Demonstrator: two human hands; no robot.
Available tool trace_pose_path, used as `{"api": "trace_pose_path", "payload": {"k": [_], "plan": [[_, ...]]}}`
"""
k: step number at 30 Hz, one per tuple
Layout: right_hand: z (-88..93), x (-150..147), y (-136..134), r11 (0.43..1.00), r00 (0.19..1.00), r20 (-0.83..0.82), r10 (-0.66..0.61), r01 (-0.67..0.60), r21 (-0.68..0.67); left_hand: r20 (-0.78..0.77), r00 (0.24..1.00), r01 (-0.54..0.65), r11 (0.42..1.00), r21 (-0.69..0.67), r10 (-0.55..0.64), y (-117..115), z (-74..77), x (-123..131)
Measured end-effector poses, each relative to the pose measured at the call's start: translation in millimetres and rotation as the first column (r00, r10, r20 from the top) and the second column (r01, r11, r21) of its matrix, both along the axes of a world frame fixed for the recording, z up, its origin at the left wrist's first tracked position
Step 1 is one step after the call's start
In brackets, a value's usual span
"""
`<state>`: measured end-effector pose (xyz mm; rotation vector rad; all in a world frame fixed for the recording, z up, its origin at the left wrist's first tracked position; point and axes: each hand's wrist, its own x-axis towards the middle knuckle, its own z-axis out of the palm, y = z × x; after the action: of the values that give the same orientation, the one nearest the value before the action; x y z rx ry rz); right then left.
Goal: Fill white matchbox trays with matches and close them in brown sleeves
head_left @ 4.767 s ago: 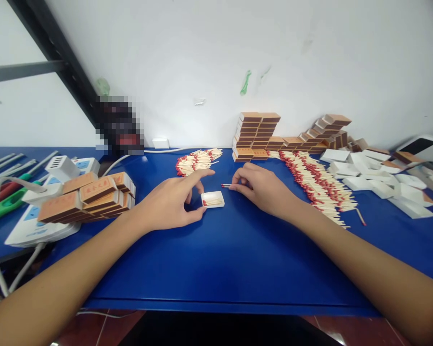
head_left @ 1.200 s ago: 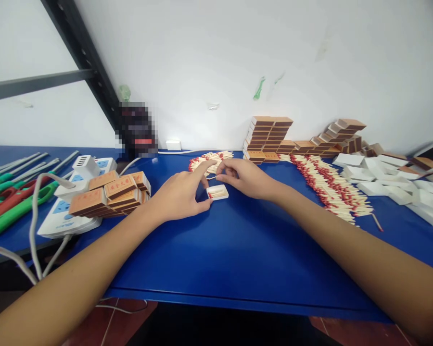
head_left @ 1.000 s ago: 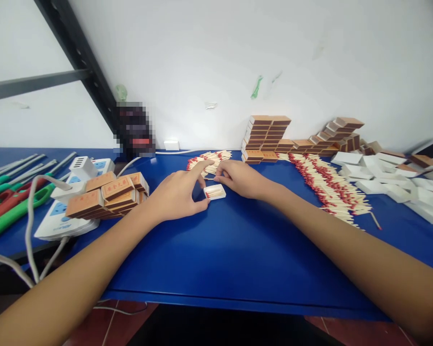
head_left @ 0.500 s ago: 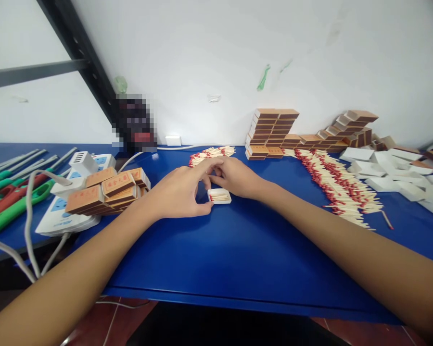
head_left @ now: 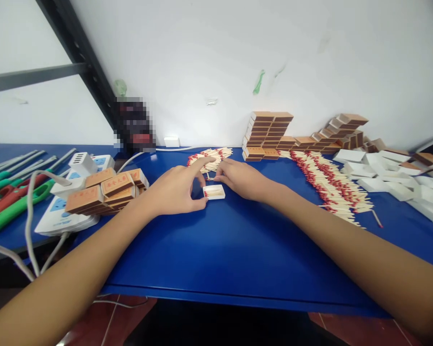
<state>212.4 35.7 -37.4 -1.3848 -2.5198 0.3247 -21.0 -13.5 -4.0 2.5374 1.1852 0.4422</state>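
A small white matchbox tray sits on the blue table, with several red-headed matches lying in it. My left hand is at its left end, thumb at the near corner and a curled finger at the far one, while the index finger stretches out above. Just behind the tray, my right hand is closed in a pinch on a match, whose end shows past the fingertips. A loose heap of matches lies beyond both hands, partly covered by my left index finger.
Matchboxes stand stacked along the wall. To the right lie rows of matches and a pile of white trays. On the left, more matchboxes rest on a power strip, beside green- and red-handled tools.
My right hand has drawn slightly away from my left fingers, and the match at its fingertips now shows. My left hand stays at the tray. The whole view has shifted slightly.
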Motion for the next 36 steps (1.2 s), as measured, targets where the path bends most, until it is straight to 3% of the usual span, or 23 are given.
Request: {"api": "trace_pose_path", "payload": {"k": [6,12,15,20,27,30,36], "plan": [[15.1,20,-1,0.998,0.994,-0.085,0.062,-0.063,-0.008,-0.026,0.999,-0.045,0.999,0.009,0.045,1,-1.7,1],[27.3,9,-20,0.985,0.984,-0.108,0.141,-0.150,-0.086,-0.036,0.999,-0.032,0.999,0.017,0.032,0,-2.2,1],[24.7,5,-23,0.984,0.983,-0.088,0.160,-0.165,-0.059,-0.044,0.998,-0.038,0.999,0.018,0.039,0,-2.5,0],[10.2,8,-5,0.986,0.989,-0.141,0.040,-0.017,0.166,-0.025,1.000,-0.016,0.999,0.037,0.017,1,-4.7,0],[-6.8,7,11,0.997,0.988,-0.137,0.069,-0.062,0.054,-0.028,1.000,-0.002,1.000,0.030,0.003,0,-5.3,1],[-5.6,7,8,0.994,0.989,-0.123,0.085,-0.076,0.075,-0.028,1.000,-0.008,0.999,0.035,0.009,0,-5.0,1],[-4.8,11,6,0.989,0.974,-0.228,0.002,0.032,0.148,-0.030,0.999,-0.011,0.999,0.035,0.012,0,-4.9,2]]}}
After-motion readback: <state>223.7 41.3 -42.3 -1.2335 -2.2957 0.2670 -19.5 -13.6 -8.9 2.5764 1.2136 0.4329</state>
